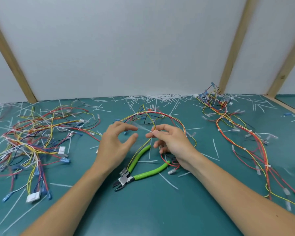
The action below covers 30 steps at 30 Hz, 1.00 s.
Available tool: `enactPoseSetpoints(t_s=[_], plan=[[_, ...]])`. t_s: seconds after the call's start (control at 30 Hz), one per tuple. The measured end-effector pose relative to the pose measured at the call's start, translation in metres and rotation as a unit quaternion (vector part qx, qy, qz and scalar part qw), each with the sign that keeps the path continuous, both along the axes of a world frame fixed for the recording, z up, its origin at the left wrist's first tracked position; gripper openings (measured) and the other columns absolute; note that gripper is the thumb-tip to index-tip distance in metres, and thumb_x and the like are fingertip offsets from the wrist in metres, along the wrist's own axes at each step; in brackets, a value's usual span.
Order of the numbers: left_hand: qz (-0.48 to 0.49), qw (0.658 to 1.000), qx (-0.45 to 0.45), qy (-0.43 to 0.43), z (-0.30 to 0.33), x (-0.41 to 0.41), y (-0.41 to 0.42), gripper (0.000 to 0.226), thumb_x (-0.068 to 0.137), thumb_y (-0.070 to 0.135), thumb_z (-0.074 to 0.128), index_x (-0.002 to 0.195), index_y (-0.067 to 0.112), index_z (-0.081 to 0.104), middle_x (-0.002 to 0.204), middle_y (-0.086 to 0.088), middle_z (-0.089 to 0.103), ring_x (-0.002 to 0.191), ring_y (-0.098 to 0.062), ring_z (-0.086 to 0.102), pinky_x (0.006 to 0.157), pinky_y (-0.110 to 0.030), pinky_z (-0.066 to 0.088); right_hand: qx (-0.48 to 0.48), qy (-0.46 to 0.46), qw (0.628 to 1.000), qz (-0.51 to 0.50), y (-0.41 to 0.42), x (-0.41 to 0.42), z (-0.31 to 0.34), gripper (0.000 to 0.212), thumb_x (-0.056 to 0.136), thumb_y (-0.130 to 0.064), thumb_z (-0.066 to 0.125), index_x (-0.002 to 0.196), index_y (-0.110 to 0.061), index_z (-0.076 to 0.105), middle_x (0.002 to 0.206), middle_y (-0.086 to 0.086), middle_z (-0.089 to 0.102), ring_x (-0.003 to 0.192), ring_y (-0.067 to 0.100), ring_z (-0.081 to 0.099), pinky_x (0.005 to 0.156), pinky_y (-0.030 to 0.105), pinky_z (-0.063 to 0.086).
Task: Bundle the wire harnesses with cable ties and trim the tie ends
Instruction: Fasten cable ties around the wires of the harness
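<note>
A looped wire harness [160, 114] of red, yellow and black wires lies on the green table in front of me. My right hand [170, 142] pinches a white cable tie [144, 129] against the harness wires, its free end pointing left. My left hand [117, 142] hovers just left of the tie's tip, thumb and fingers spread, touching nothing. Green-handled cutters [140, 169] lie on the table below both hands, jaws pointing toward me.
A tangled pile of harnesses [34, 138] covers the left of the table. Bundled harnesses [232, 126] run down the right side. Cut white tie ends [160, 97] litter the surface, thickest along the back wall. A wooden rail [286, 106] edges the table at right.
</note>
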<state>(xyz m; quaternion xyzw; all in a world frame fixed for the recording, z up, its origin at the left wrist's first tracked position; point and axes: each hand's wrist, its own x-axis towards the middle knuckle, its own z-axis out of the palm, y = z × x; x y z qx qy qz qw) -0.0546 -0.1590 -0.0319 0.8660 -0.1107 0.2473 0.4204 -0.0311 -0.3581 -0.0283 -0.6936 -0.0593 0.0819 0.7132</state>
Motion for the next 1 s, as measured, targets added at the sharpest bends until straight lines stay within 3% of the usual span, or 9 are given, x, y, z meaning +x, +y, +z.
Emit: enactPoseSetpoints(t_s=[0.2, 0.37, 0.53, 0.63, 0.73, 0.83, 1.0], plan=[[-0.033, 0.998, -0.033, 0.043, 0.0, -0.003, -0.005, 0.005, 0.091, 0.018, 0.073, 0.087, 0.021, 0.076, 0.075, 0.009, 0.068, 0.071, -0.005, 0.057, 0.065, -0.01, 0.036, 0.039, 0.011, 0.999, 0.0, -0.003, -0.002, 0.002, 0.007, 0.103, -0.016, 0.06, 0.109, -0.011, 0.06, 0.105, 0.001, 0.08, 0.055, 0.008, 0.062, 0.047, 0.02, 0.046], [-0.077, 0.992, -0.04, 0.086, 0.0, -0.006, -0.008, 0.014, 0.092, 0.027, 0.073, 0.08, 0.02, 0.075, 0.061, 0.006, 0.06, 0.058, -0.003, 0.048, 0.057, -0.014, 0.035, 0.053, 0.015, 0.998, -0.006, -0.004, -0.004, 0.004, 0.006, 0.104, -0.016, 0.059, 0.109, -0.013, 0.057, 0.107, 0.0, 0.079, 0.054, 0.008, 0.061, 0.047, 0.02, 0.047], [-0.089, 0.993, -0.011, 0.078, 0.001, -0.007, -0.01, 0.008, 0.088, 0.021, 0.077, 0.08, 0.021, 0.076, 0.064, 0.006, 0.064, 0.059, -0.004, 0.051, 0.056, -0.01, 0.035, 0.041, 0.014, 0.999, 0.016, -0.005, -0.003, 0.005, 0.003, 0.103, -0.018, 0.061, 0.106, -0.016, 0.059, 0.108, 0.0, 0.079, 0.056, 0.009, 0.063, 0.049, 0.02, 0.047], [-0.078, 0.994, -0.009, 0.069, -0.002, -0.006, -0.009, 0.009, 0.09, 0.017, 0.075, 0.082, 0.017, 0.074, 0.067, 0.016, 0.063, 0.063, -0.006, 0.053, 0.059, -0.01, 0.037, 0.039, 0.014, 0.999, 0.021, -0.005, -0.003, 0.004, 0.001, 0.101, -0.019, 0.064, 0.102, -0.019, 0.064, 0.106, -0.001, 0.079, 0.061, 0.008, 0.064, 0.049, 0.019, 0.048], [-0.053, 0.997, -0.027, 0.052, -0.005, -0.002, -0.007, 0.01, 0.096, 0.016, 0.068, 0.086, 0.014, 0.07, 0.072, 0.024, 0.059, 0.062, -0.001, 0.049, 0.06, -0.012, 0.036, 0.032, 0.006, 0.999, 0.002, -0.005, -0.003, 0.002, 0.004, 0.097, -0.016, 0.069, 0.097, -0.019, 0.071, 0.093, -0.005, 0.076, 0.065, 0.006, 0.065, 0.05, 0.02, 0.049], [-0.039, 0.997, -0.048, 0.049, -0.007, 0.003, -0.004, 0.013, 0.099, 0.017, 0.063, 0.086, 0.017, 0.064, 0.069, 0.021, 0.056, 0.066, -0.004, 0.049, 0.064, -0.021, 0.039, 0.003, 0.001, 1.0, 0.013, -0.004, -0.004, 0.002, 0.004, 0.095, -0.014, 0.071, 0.095, -0.017, 0.072, 0.08, -0.007, 0.071, 0.066, 0.006, 0.066, 0.05, 0.02, 0.048], [-0.025, 0.998, -0.028, 0.048, -0.008, 0.003, -0.002, 0.014, 0.097, 0.02, 0.066, 0.083, 0.021, 0.066, 0.071, 0.014, 0.061, 0.068, -0.006, 0.05, 0.065, -0.022, 0.04, 0.001, 0.006, 1.0, 0.025, -0.003, -0.005, 0.005, 0.006, 0.096, -0.02, 0.07, 0.093, -0.015, 0.07, 0.083, -0.001, 0.075, 0.063, 0.009, 0.065, 0.049, 0.021, 0.048]])
